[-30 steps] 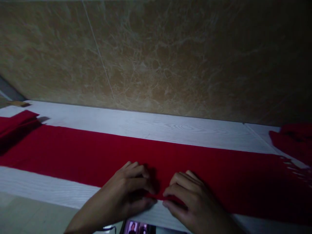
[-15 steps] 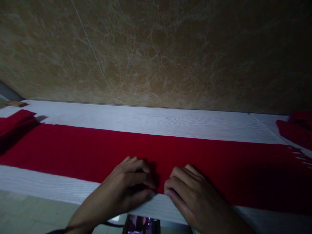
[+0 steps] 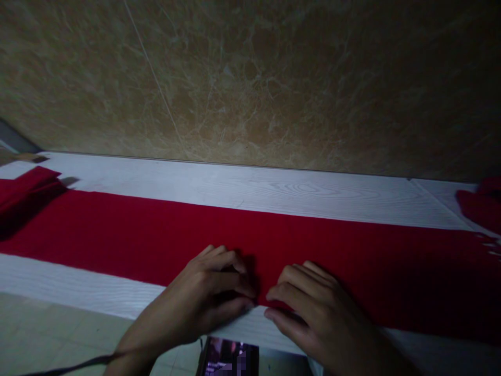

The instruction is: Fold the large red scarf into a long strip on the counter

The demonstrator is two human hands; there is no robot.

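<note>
A long red cloth [image 3: 164, 235] lies flat across the white wood-grain table [image 3: 188, 180], with fringe-like strands at its far right end. My left hand [image 3: 215, 290] is at the near edge, its thumb and forefinger closed on the cloth's border. Just to the right, my right hand [image 3: 309, 303] has its curled fingers on the cloth. Its thumb is a little apart from the forefinger, below the edge. A short stretch of cloth edge shows between the two hands.
A folded red bundle [image 3: 29, 196] lies at the left, and another red cloth piece [image 3: 481, 206] at the right. Behind the table rises a brown marbled wall [image 3: 250, 83]. Below the near edge is a device with a lit screen [image 3: 229, 357], above the tiled floor [image 3: 58, 334].
My right thumb has parted slightly from the forefinger at the cloth's edge. The left hand keeps its pinch. The view has shifted a little.
</note>
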